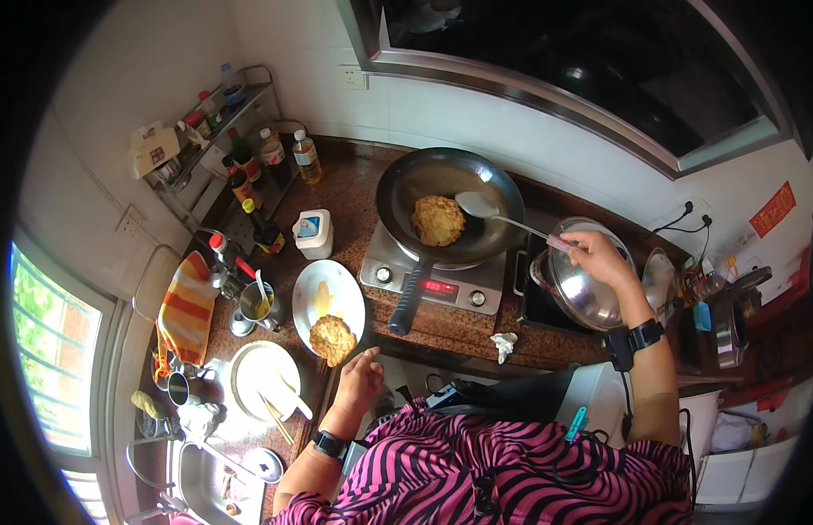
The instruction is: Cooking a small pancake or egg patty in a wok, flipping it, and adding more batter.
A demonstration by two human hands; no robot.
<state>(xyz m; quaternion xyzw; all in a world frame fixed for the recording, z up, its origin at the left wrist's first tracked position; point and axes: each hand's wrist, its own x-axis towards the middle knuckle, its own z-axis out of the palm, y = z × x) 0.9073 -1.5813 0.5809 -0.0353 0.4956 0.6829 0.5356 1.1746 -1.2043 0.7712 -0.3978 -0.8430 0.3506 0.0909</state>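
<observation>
My right hand (pixel 596 252) grips the pinkish handle of a metal wok spatula (pixel 478 205). The spatula's blade rests inside a dark wok (pixel 396 177), beside a round golden-brown fried patty (pixel 438 221). Below the wok is a steel-topped electric cooktop (pixel 380 256) with a lit red display. My left hand (pixel 360 382) hovers by the counter's front edge, fingers loosely curled and nothing visible in them. Close to it, another fried patty (pixel 332 340) lies at the near end of a white oval plate (pixel 308 289), slightly over its rim. An oily yellow smear shows on the plate.
The wok's long handle (pixel 411 298) juts over the front edge. A lidded pot (pixel 587 289) stands right of the cooktop. Left are a white bowl (pixel 241 374) with chopsticks (pixel 277 420), a metal cup (pixel 252 305), a white tub (pixel 313 235), several bottles (pixel 306 157) and a sink (pixel 199 479).
</observation>
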